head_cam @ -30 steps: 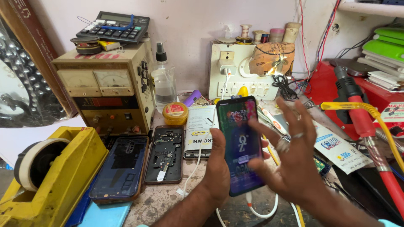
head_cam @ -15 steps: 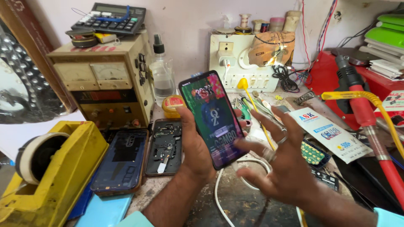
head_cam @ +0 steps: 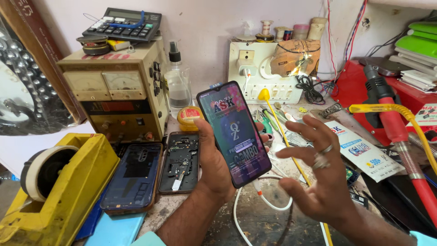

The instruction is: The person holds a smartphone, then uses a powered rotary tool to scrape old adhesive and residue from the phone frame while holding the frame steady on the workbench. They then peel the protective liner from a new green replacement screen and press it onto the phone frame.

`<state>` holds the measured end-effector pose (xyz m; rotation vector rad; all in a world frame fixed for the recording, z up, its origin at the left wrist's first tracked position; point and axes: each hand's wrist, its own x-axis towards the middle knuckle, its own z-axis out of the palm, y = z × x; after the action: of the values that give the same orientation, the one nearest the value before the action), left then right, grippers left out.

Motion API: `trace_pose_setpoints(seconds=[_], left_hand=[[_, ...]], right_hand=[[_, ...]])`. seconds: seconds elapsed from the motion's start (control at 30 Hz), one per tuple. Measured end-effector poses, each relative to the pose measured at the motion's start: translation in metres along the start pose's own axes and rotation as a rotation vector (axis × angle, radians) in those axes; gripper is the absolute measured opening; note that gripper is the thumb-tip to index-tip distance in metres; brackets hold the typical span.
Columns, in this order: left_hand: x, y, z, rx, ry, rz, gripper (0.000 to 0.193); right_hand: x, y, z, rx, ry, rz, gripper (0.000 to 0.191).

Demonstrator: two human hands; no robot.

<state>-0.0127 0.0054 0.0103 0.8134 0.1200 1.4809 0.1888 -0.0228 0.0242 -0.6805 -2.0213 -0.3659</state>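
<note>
Beige metal bench power supply with two dial meters (head_cam: 114,98) at back left of cluttered bench, yellow tape dispenser (head_cam: 54,191) in front. Opened phone body with bare circuit board (head_cam: 179,162) lying flat beside dark blue phone back cover (head_cam: 133,178). Slim black smartphone with lit colourful screen (head_cam: 234,133) held upright mid-frame, white cable (head_cam: 261,200) plugged in bottom. Left hand (head_cam: 211,166) wraps edges from behind; right hand (head_cam: 318,175) spread wide beside it, holding nothing. Looks light, rigid, glass slick and fragile, so grip side edges.
</note>
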Motion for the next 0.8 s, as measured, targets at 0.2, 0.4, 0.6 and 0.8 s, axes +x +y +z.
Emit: trace_pose_setpoints(seconds=[0.2,0.4,0.6,0.8], left_hand=[[-0.003,0.000,-0.002,0.026,-0.051,0.006,0.097],[-0.005,-0.001,-0.004,-0.053,-0.259,-0.120,0.099],[0.003,-0.006,-0.008,0.081,-0.110,-0.165,0.100],[0.011,-0.018,-0.011,0.803,0.229,-0.126,0.092]], right_hand=[[-0.012,0.020,0.024,0.671,-0.144,0.639,0.042],[-0.015,0.025,0.024,1.325,-0.513,0.834,0.048],[-0.013,0.025,0.025,1.388,-0.435,0.848,0.049],[-0.010,0.024,0.028,0.560,-0.264,0.699,0.049]])
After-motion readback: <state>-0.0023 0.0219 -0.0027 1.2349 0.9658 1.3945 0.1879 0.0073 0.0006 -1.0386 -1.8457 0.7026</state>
